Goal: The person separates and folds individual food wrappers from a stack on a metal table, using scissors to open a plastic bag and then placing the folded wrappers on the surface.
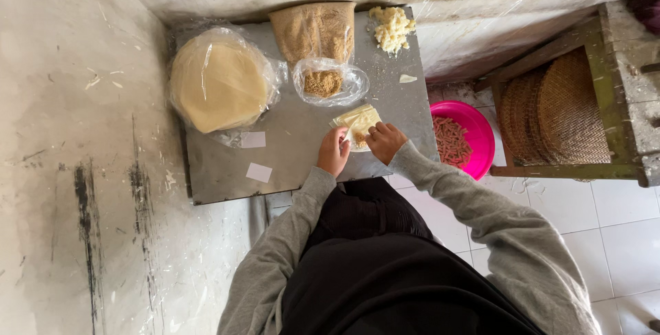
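A pale square pastry wrapper with brown filling lies near the front edge of a grey metal board. My left hand pinches its near left corner, and my right hand presses its right side, folding it over the filling. Both hands touch the wrapper. Just beyond it sits a small clear bag of brown crumbs, and behind that a larger bag of the same crumbs.
A stack of round wrappers in clear plastic fills the board's left side. White crumbly lumps lie at the far right corner. A pink bowl of rolled pieces stands on the floor beside woven trays in a wooden rack.
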